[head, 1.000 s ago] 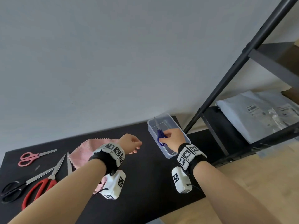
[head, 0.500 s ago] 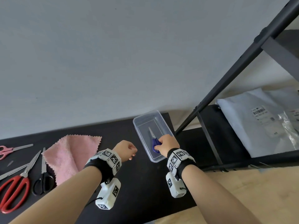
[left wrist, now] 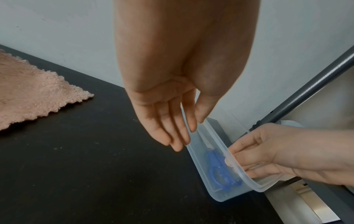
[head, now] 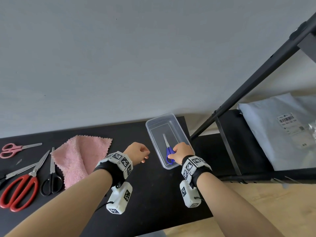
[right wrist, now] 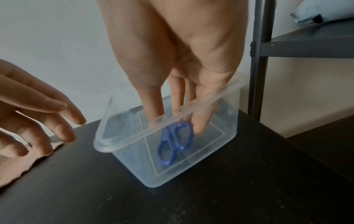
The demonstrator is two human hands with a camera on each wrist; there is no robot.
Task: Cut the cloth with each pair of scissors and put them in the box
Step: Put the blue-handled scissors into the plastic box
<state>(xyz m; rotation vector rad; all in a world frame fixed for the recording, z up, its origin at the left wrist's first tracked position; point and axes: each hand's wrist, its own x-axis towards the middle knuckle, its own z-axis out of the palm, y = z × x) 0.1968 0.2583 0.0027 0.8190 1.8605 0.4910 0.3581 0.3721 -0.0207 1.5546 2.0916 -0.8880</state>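
Item: blue-handled scissors (head: 168,152), lying flat on the floor of the clear plastic box (head: 154,121), blades together, tips toward the wall. Box stands on the black table (head: 150,194), at its far right corner.

Item: my right hand (head: 182,153), reaching down into the near end of the box; fingers (right wrist: 153,106) nearly straight, thumb and forefinger either side of the scissor loops. Whether they pinch the loops or merely touch them, I cannot tell.

Item: my left hand (head: 136,152), hovering above the table just left of the box; fingers relaxed, loosely extended, holding nothing.

Item: pink cloth (head: 80,154), lying on the table left of my left hand.

Items, far left, all on the table: pink scissors (head: 15,149); red scissors (head: 22,187); black scissors (head: 52,178); one further pair with silver blades (head: 18,171), handles out of frame.

Item: dark metal shelf (head: 239,146), right of the table, bearing a grey parcel bag (head: 273,132).
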